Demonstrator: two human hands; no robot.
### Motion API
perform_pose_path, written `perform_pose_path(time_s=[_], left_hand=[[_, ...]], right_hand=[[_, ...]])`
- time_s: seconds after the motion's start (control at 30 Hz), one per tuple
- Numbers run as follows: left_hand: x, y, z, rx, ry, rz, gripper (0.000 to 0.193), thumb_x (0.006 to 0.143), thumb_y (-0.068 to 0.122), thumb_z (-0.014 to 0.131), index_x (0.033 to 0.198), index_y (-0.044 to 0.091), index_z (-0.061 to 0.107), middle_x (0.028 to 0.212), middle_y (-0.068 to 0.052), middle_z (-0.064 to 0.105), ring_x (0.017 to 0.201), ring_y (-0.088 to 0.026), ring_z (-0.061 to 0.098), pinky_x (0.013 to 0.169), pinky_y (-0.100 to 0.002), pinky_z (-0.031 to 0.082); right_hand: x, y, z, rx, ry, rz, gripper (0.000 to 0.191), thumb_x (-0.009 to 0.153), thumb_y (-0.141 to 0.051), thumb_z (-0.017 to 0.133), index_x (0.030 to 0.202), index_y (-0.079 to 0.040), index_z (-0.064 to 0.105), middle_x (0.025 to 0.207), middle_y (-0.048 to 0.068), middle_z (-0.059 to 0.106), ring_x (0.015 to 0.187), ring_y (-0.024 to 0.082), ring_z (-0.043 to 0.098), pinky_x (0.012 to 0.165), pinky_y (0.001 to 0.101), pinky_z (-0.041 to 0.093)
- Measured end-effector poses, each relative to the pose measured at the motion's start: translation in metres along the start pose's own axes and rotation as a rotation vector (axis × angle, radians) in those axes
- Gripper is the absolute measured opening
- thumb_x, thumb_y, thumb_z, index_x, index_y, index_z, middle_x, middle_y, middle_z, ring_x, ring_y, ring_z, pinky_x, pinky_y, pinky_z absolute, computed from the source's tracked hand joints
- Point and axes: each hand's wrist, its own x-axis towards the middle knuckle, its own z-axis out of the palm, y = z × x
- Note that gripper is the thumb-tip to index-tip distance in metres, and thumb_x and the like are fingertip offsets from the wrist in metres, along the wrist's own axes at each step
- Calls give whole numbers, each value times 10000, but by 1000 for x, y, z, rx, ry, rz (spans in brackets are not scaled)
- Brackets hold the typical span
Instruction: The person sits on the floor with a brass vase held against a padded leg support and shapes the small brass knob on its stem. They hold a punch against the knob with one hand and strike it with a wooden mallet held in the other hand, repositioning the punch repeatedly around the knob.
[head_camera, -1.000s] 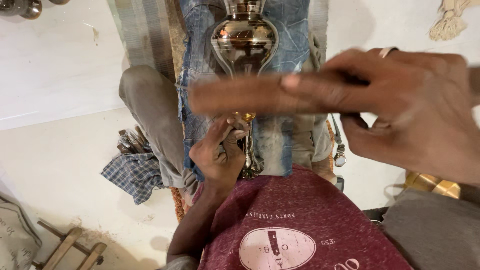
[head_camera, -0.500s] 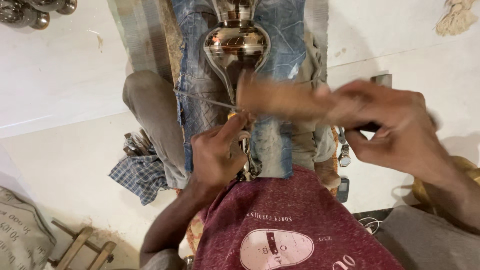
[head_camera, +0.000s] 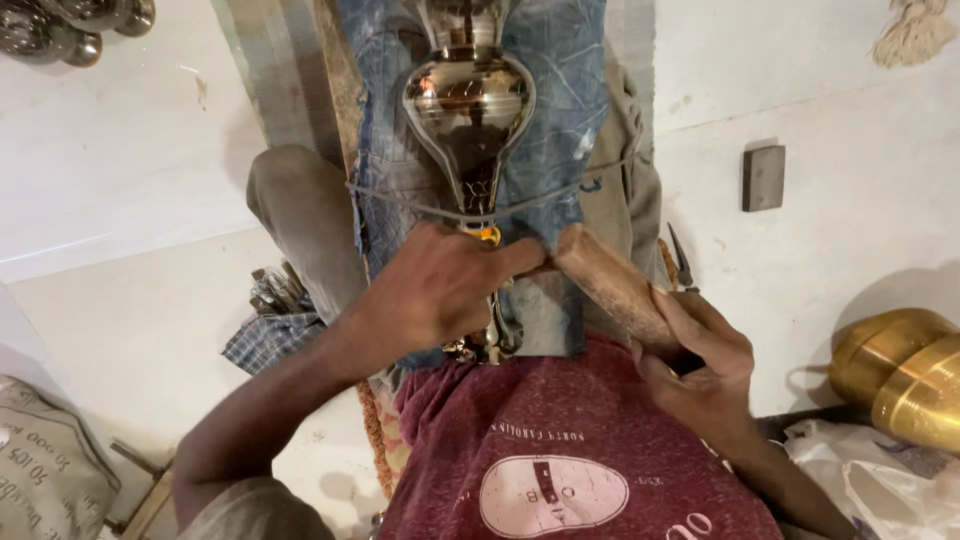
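Right hand (head_camera: 700, 370) lowered | wooden mallet (head_camera: 610, 285) beside left hand (head_camera: 440, 285)

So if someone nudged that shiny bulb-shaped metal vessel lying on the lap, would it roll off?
Probably not easily: the metal vessel lies on denim cloth with a cord across its narrow neck, which likely restrains it. Freed, its rounded belly looks apt to roll. The polished surface probably feels slippery, and it looks rigid.
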Motion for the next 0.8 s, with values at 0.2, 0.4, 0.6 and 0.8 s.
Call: perform_pose_path(time_s=[0.2,0.4,0.6,0.8], left_hand=[[15,-11,6,-138,-406,-35,322,979,-98,586,1180,132,689,941,-25,766,429,-30,437,385,-219,347],[13,-12,7,82,-696,-162,458,997,-52,542,1302,248,707,891,-13,790,481,-103,562,385,-272,437],[-23,14,29,-559,533,-610,241,954,-178,538,1060,-44,709,1127,-167,744,915,-213,766,774,-268,661],[-29,25,61,-586,819,-758,317,943,-208,500,1143,-51,689,991,-97,765,869,-155,768,765,-254,642]], right_hand=[[-45,15,27,-237,244,-100,533,848,101,724,1350,-26,598,1089,204,701,872,217,756,661,272,652],[-60,26,40,-381,221,72,647,691,65,728,1326,13,618,1042,177,691,819,184,688,684,290,563],[-30,4,46,-60,231,400,762,763,85,779,1489,79,547,1113,150,735,944,180,696,857,262,580],[46,5,34,9,-46,39,787,776,93,718,1523,-34,504,1276,169,700,1026,185,722,895,305,620]])
